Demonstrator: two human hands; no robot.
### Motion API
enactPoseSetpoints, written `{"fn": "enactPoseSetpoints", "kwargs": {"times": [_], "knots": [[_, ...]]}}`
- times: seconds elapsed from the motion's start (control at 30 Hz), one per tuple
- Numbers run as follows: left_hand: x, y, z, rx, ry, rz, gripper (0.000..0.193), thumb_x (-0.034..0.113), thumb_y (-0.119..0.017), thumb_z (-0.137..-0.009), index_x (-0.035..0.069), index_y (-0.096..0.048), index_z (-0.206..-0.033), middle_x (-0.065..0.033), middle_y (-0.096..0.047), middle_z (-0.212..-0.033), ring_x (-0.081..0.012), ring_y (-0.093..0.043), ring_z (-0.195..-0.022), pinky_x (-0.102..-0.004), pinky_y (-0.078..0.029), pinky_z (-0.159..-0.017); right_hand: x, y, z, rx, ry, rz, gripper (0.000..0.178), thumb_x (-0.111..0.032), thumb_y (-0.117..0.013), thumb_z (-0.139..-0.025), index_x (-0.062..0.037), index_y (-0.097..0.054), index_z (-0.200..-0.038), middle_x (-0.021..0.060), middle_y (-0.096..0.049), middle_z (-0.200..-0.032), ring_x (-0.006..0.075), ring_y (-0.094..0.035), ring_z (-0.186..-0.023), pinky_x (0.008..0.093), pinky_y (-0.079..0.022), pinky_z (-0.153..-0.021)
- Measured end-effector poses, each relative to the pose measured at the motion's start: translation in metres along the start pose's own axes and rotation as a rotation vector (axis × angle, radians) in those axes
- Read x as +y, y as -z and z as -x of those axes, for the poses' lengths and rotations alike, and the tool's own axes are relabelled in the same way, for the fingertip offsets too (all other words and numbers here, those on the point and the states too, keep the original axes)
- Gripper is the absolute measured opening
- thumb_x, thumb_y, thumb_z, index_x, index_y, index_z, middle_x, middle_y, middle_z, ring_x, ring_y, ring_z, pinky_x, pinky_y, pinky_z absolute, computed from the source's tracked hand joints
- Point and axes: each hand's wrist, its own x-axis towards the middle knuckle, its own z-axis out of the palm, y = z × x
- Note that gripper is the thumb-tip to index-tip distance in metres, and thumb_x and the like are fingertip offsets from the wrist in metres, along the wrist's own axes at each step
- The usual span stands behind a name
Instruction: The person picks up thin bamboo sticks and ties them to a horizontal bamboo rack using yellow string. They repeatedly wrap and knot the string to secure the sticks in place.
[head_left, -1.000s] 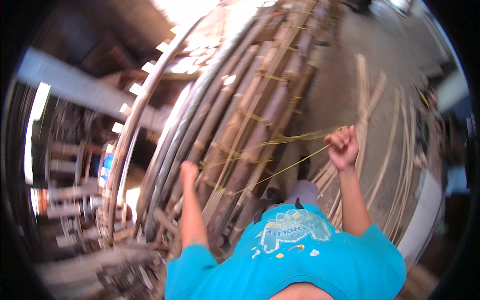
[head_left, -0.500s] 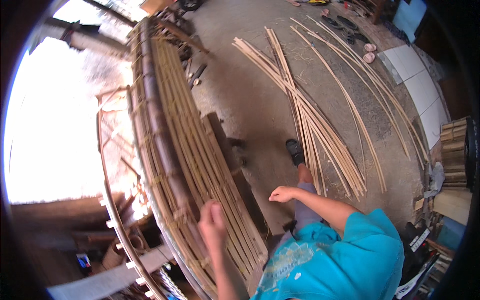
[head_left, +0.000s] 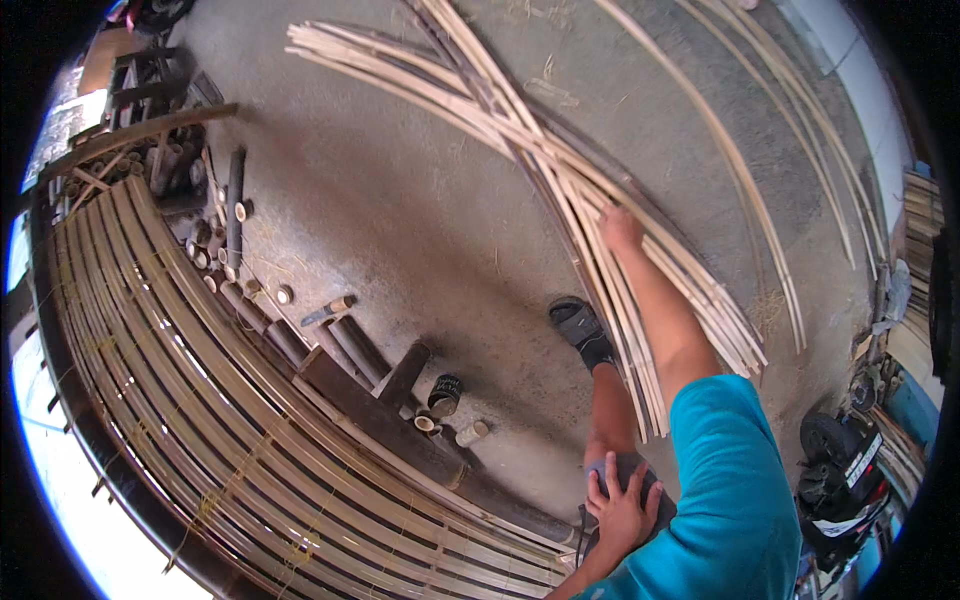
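Note:
Long pale bamboo strips (head_left: 580, 190) lie crossed in a bundle on the concrete floor, some with dark outer skin. My right arm stretches out over the bundle, and my right hand (head_left: 622, 230) is down on it, closed around strips near the crossing. How many strips are in those fingers is hidden. My left hand (head_left: 625, 505) rests on my bent knee with its fingers spread, holding nothing. My sandalled foot (head_left: 582, 330) stands just left of the bundle's near end.
At left stands a slatted bamboo bench (head_left: 230, 400) tied with yellow cord. Beside it lie cut bamboo tubes (head_left: 355, 345), a knife (head_left: 328, 310) and a dark can (head_left: 445, 395). More long strips (head_left: 720, 140) curve across the floor at right. A motorcycle (head_left: 845, 470) stands lower right.
My right hand has gone from in front of my body out to the strips. My left hand has left the bench side and come onto my knee. The view has swung and come lower.

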Motion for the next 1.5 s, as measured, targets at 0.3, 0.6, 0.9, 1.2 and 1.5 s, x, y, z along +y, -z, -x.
{"fn": "enactPoseSetpoints", "kwargs": {"times": [0.3,0.6,0.9,1.2,1.5], "knots": [[0.022,0.031,-0.028,0.203,-0.179,0.066,0.043,0.058,-0.059,-0.088,0.038,-0.062,-0.126,-0.0003,-0.023,-0.160,-0.0507,-0.017,-0.136,-0.0761,-0.026,-0.097,0.016,-0.030,-0.043,0.172,0.260,0.291,0.025,-0.020,-0.051,-0.097,-0.0049,-0.056,-0.117,0.0212,-0.068,-0.096,0.0376,-0.066,-0.094,0.0513,-0.048,-0.090],[-0.051,-0.034,-0.035,-0.050,-0.454,0.370,0.056,0.056,-0.045,-0.098,0.016,-0.056,-0.136,-0.0139,-0.041,-0.151,-0.0340,-0.029,-0.145,-0.0618,-0.029,-0.109,-0.191,0.244,0.222,0.047,0.760,-0.644,0.019,-0.025,-0.056,-0.098,-0.0060,-0.058,-0.103,0.0167,-0.063,-0.071,0.0355,-0.065,-0.060,0.0434,-0.049,-0.052],[-0.126,0.136,0.096,0.488,-0.187,0.701,0.055,0.043,-0.048,-0.102,0.002,-0.050,-0.138,-0.0202,-0.057,-0.135,-0.0311,-0.054,-0.127,-0.0385,-0.042,-0.106,-0.370,0.389,0.388,0.321,1.224,-0.695,0.016,-0.014,-0.054,-0.099,-0.0036,-0.055,-0.110,0.0197,-0.064,-0.080,0.0392,-0.066,-0.068,0.0453,-0.050,-0.054],[-0.191,0.265,0.282,1.242,-0.416,1.095,0.039,0.030,-0.041,-0.107,0.000,-0.056,-0.128,-0.0126,-0.063,-0.114,-0.0197,-0.061,-0.104,-0.0306,-0.046,-0.093,-0.563,0.439,0.670,-1.214,1.071,-1.256,0.037,-0.029,-0.042,-0.107,-0.0196,-0.035,-0.143,-0.0010,-0.048,-0.074,0.0062,-0.046,-0.058,0.0260,-0.042,-0.048],[-0.213,0.140,0.541,1.435,0.105,1.537,0.033,0.032,-0.052,-0.102,0.005,-0.065,-0.088,-0.0030,-0.057,-0.072,-0.0144,-0.051,-0.063,-0.0305,-0.044,-0.060,-0.526,0.352,0.844,-1.337,0.627,-1.373,0.034,-0.024,-0.037,-0.107,-0.0193,-0.027,-0.139,-0.0004,-0.043,-0.077,0.0074,-0.039,-0.056,0.0226,-0.040,-0.048]]}}
